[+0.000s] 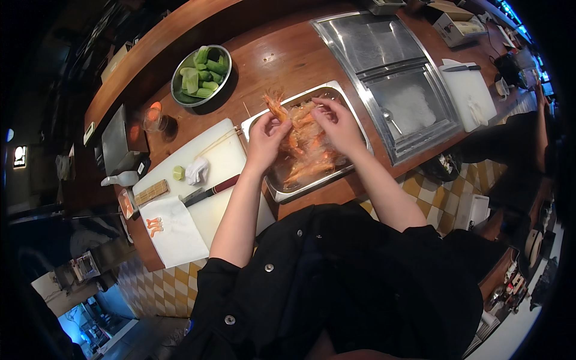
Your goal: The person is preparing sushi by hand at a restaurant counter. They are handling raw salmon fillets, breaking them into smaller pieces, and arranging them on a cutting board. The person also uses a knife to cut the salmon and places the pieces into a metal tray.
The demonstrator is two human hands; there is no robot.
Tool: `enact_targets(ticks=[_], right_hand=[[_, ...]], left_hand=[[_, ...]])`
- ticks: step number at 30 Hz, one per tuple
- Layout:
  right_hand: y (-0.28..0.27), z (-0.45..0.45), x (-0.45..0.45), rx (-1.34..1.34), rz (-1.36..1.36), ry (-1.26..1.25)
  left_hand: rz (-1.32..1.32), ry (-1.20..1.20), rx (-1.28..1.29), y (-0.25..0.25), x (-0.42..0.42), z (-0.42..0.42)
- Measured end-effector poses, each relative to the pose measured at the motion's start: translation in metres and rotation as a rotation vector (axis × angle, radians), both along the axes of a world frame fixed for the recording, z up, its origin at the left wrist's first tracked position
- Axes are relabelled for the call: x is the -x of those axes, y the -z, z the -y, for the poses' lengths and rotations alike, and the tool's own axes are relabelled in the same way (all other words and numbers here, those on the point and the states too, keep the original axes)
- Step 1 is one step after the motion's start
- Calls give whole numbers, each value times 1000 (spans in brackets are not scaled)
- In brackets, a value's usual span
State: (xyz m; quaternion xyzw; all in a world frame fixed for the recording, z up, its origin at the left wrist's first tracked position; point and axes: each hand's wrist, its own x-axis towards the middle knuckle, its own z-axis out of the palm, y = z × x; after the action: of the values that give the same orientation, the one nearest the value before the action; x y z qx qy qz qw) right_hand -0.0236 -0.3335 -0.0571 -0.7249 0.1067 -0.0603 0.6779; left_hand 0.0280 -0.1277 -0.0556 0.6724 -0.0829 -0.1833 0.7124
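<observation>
My left hand [268, 135] grips an orange whole shrimp [275, 104], its head pointing up, above the left part of a steel tray [288, 196]. Inside the tray lie several more shrimp [310, 168] in liquid. My right hand [336, 123] is over the tray's right side with bent fingers near the shrimp; whether it pinches one is hard to tell. Left of the tray, a white cutting board [225, 157] bears a knife with a dark red handle [225, 185], a lime half [178, 173], a crumpled white cloth [197, 171] and a bamboo mat [151, 192].
Peeled shrimp [154, 226] lie on a white paper sheet [176, 245]. A steel bowl [201, 103] of cut green vegetables and a glass [154, 122] stand behind. To the right are an inset steel ice bin [407, 105], another board [468, 96] with a knife, and a person in dark clothing [504, 139].
</observation>
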Motion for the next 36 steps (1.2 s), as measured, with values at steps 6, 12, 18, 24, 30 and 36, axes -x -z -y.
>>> enact_targets(ticks=[6, 12, 18, 24, 30, 36], right_hand=[[-12, -45, 31, 269, 24, -109], [-7, -16, 17, 600, -194, -365], [-16, -3, 4, 644, -165, -501], [-24, -13, -3, 668, -33, -459], [-19, -18, -5, 647, -49, -394], [-10, -25, -3, 545, -114, -286]], left_hand=[[23, -105, -238, 5, 18, 4], [157, 50, -666, 11, 22, -13], [1140, 250, -1027, -9, 30, -3], [1126, 224, -1118, 11, 18, -1], [1110, 148, -1074, 16, 14, 0], [1121, 120, -1071, 24, 10, 2]])
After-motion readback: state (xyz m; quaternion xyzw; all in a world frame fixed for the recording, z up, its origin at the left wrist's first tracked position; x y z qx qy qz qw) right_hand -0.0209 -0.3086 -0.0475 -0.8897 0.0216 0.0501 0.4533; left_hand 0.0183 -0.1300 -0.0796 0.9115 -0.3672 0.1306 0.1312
